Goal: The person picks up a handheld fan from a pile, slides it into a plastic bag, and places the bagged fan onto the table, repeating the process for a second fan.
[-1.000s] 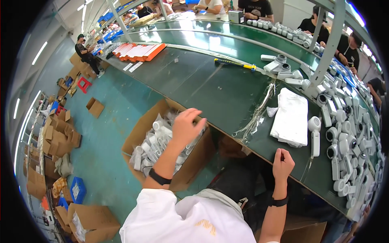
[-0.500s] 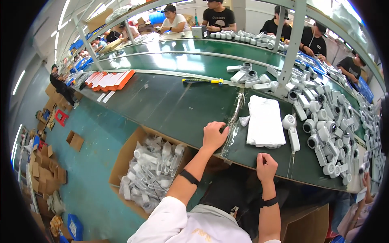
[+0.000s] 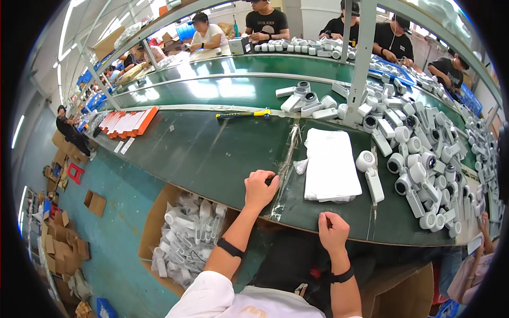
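Observation:
My left hand (image 3: 261, 189) rests on the dark green worktable (image 3: 212, 153) near its front edge. Its fingers are curled in, with a dark gap beside the thumb and no object showing. My right hand (image 3: 334, 231) is loosely closed at the table's edge, and nothing shows in it either. Just beyond it lies a stack of flat white bags or sheets (image 3: 331, 164), apart from both hands. To the right of the stack is a single white device (image 3: 373, 177) with a round, perforated head and a long handle, like a small handheld fan.
Many similar white devices (image 3: 419, 159) are heaped at the right. A yellow-and-black hammer (image 3: 244, 114) and orange-and-white cartons (image 3: 127, 122) lie farther left. A cardboard box (image 3: 154, 222) of bagged devices stands below on the left. A metal post (image 3: 361, 63) rises behind; several co-workers sit across the belt.
The view has shifted, so the table's contents appear farther left. Both hands keep the same curled pose and place at the table edge.

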Demonstrator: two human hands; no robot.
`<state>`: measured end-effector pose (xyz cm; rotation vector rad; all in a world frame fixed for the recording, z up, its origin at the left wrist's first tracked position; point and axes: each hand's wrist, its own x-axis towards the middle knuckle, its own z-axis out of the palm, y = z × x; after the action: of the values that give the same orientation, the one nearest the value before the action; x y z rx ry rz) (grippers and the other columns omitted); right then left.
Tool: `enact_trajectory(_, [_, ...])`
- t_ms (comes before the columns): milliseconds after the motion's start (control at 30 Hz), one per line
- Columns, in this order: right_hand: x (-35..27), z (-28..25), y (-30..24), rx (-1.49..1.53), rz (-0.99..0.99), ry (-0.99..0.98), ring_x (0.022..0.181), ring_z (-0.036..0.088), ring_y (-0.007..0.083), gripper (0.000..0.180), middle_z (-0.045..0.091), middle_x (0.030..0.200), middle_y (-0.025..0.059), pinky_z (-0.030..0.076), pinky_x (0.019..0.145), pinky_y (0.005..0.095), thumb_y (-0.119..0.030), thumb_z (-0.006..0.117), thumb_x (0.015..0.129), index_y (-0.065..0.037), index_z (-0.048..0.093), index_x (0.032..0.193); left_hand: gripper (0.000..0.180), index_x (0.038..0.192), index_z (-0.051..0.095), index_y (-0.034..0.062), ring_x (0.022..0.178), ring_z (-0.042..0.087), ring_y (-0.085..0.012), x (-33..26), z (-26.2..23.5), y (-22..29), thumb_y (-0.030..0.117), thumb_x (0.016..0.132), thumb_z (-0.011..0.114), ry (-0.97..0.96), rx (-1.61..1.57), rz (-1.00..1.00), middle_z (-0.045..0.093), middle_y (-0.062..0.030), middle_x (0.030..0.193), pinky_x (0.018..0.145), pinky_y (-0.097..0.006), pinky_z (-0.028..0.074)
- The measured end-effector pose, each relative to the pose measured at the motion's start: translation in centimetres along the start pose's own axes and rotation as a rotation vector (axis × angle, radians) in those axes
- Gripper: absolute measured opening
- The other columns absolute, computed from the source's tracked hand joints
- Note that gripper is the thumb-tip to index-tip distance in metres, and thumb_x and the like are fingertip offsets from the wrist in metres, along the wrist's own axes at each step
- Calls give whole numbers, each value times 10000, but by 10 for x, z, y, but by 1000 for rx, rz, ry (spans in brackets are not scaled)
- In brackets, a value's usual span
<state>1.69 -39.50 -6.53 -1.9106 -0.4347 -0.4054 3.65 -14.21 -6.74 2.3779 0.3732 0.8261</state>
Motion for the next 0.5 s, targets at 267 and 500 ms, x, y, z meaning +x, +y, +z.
enact_trajectory(267, [0,-2,1,2,-46,0,514,567,189,77,592,628,62,447,495,303,-104,692,836,-44,667,794,161,863,706,88,916,607,-260,-3,-2,-2,235,797,699,-1,-36,14,677,-50,905,815,-403,435])
enact_trajectory(500, [3,-6,2,-5,-90,26,528,580,215,57,596,634,68,460,498,322,-110,697,821,-65,675,793,151,853,699,59,920,625,-301,-7,-5,-3,197,793,705,17,-62,51,684,-109,927,822,-406,490])
